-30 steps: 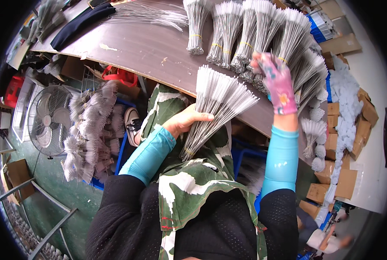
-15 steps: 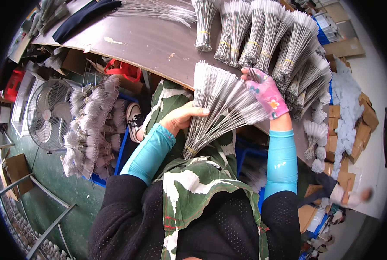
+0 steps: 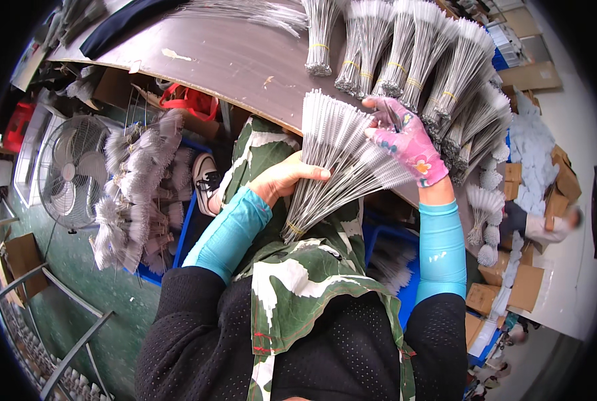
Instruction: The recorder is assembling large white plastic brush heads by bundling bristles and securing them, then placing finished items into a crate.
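Observation:
My left hand (image 3: 293, 175) is wrapped round a bundle of thin wire straw brushes (image 3: 335, 127), thumb across the front. White bristle ends fan out upward, and a yellow band ties the wire ends low over my lap. My right hand (image 3: 409, 140), in a pink flowered glove with bare fingertips, is at the right side of the fan. A small dark pointed tool (image 3: 396, 120) sits in its curled fingers; its exact kind is hard to make out. Thumb and forefinger are a little apart beside the bristles.
Several banded brush bundles (image 3: 395, 50) stand on the brown table (image 3: 231, 67), with loose brushes (image 3: 252, 12) at its far edge. A fan (image 3: 71, 174) and a blue crate (image 3: 190, 230) piled with brushes stand at left. Another person (image 3: 546, 226) is at far right beside cardboard boxes (image 3: 526, 287).
My right hand has shifted slightly, its thumb and forefinger now farther apart beside the bristles. My left hand keeps its hold on the bundle. The person at far right has moved upward in view.

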The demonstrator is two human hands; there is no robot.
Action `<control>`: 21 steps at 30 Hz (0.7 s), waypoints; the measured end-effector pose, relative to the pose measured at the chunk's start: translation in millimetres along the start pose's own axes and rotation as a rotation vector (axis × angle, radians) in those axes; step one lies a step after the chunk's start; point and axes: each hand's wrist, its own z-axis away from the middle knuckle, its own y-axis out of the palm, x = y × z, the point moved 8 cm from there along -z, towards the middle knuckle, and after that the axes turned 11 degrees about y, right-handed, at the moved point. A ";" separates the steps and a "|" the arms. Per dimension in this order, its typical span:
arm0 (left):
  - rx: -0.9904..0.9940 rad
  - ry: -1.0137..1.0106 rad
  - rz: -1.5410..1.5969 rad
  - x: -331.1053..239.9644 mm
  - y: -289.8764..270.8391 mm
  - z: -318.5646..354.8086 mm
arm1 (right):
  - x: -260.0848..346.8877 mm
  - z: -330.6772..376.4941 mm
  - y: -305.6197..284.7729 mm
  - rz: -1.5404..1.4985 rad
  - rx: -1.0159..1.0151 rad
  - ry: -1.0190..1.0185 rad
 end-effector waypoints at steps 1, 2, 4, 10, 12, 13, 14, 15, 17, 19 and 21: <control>-0.004 0.002 0.002 1.0 -0.9 0.3 | 1.9 1.4 3.8 0.001 0.070 0.017; 0.002 0.015 -0.004 1.6 -1.6 -0.2 | 6.8 2.5 5.0 0.001 0.074 0.019; 0.012 0.025 -0.011 2.2 -1.1 -2.7 | 8.3 4.0 6.9 0.085 0.085 0.092; -0.022 0.062 -0.033 -0.6 0.7 -3.4 | 2.9 -9.0 0.1 0.338 -0.089 -0.069; -0.032 0.074 0.105 -6.2 -3.3 3.3 | 9.9 4.5 1.9 0.185 0.034 -0.123; 0.000 0.082 0.094 -3.2 -17.8 4.3 | 9.3 11.4 -0.5 0.129 0.122 -0.133; 0.032 0.090 0.083 0.7 -30.8 4.0 | 8.5 18.9 -4.5 0.073 0.211 -0.142; 0.035 0.084 0.085 -2.3 -24.8 4.4 | -7.0 25.9 -16.9 0.013 0.188 -0.003; -0.010 0.070 0.002 -8.3 -16.6 5.4 | -18.3 29.9 -29.4 0.048 0.160 0.016; -0.008 0.064 -0.033 -6.9 -11.2 3.0 | -25.3 20.6 -31.6 0.038 0.104 0.060; -0.058 0.061 -0.093 -3.4 -14.5 1.8 | -33.5 10.1 -34.4 0.202 0.011 0.170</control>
